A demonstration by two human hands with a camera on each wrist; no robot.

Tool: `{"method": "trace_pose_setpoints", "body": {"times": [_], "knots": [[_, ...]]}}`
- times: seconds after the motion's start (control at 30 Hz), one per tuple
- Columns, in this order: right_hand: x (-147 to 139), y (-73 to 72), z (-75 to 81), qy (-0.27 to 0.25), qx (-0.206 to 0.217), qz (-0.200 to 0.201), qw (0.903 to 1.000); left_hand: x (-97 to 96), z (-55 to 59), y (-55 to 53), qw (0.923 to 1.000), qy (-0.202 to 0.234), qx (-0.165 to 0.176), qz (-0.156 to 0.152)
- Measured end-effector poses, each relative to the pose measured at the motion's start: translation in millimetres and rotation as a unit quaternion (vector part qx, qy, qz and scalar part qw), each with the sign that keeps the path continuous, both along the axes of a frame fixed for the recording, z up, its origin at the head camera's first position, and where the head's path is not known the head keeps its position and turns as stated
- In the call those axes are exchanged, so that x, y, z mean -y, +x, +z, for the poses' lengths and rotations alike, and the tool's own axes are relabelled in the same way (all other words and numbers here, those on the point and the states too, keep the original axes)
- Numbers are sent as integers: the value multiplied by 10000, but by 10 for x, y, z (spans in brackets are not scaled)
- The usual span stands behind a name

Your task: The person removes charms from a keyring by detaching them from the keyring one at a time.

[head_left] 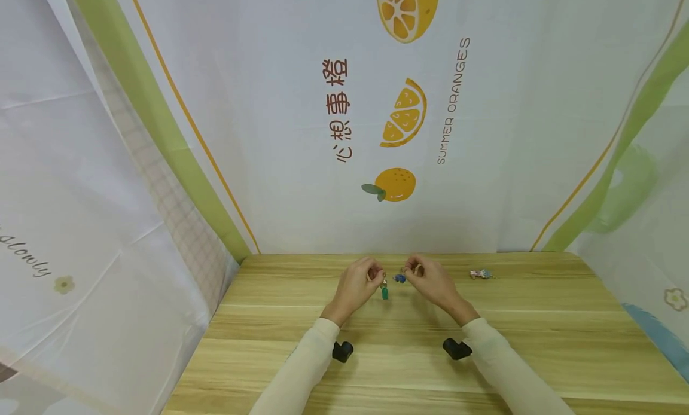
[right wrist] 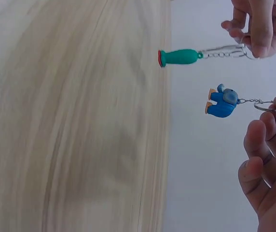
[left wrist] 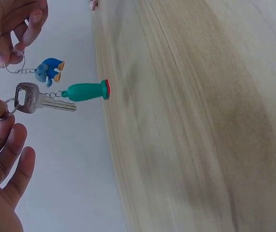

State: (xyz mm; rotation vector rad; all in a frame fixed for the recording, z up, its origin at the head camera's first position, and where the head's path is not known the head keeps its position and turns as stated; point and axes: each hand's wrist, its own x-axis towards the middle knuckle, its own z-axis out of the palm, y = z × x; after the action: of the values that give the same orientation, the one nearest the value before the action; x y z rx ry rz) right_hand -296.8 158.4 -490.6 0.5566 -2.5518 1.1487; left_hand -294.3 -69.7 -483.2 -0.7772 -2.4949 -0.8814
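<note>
My left hand (head_left: pixel 357 283) pinches the metal ring of a keychain. From that ring hang a silver key (left wrist: pixel 46 102) and a green bottle-shaped charm (left wrist: pixel 85 91) with a red end. Facing it, my right hand (head_left: pixel 432 281) pinches another split ring (right wrist: pixel 265 106), from which a blue elephant charm (right wrist: pixel 222 102) dangles on a short chain. Both keychains are held up off the wooden table (head_left: pixel 269 331), close together but apart. No key shows on the elephant's ring.
A small pink and light-blue figure keychain (head_left: pixel 481 274) lies on the table to the right of my right hand. A white curtain (head_left: pixel 290 211) printed with oranges hangs behind the table's back edge. Black pieces (head_left: pixel 456 348) show beside both wrists.
</note>
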Motion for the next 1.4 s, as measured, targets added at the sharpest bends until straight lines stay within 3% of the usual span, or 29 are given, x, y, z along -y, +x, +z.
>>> {"method": "trace_pose_setpoints", "body": {"times": [0.47, 0.77, 1.4], "knots": [[-320, -24, -28, -138, 180, -111, 9997, 33, 8, 24, 9999, 94, 107, -53], [-571, -16, -43, 183, -98, -479, 9986, 51, -6, 8, 9997, 161, 145, -74], [-1065, 20, -87, 419, 93, -903, 9950, 65, 2, 21, 9998, 138, 93, -109]]}}
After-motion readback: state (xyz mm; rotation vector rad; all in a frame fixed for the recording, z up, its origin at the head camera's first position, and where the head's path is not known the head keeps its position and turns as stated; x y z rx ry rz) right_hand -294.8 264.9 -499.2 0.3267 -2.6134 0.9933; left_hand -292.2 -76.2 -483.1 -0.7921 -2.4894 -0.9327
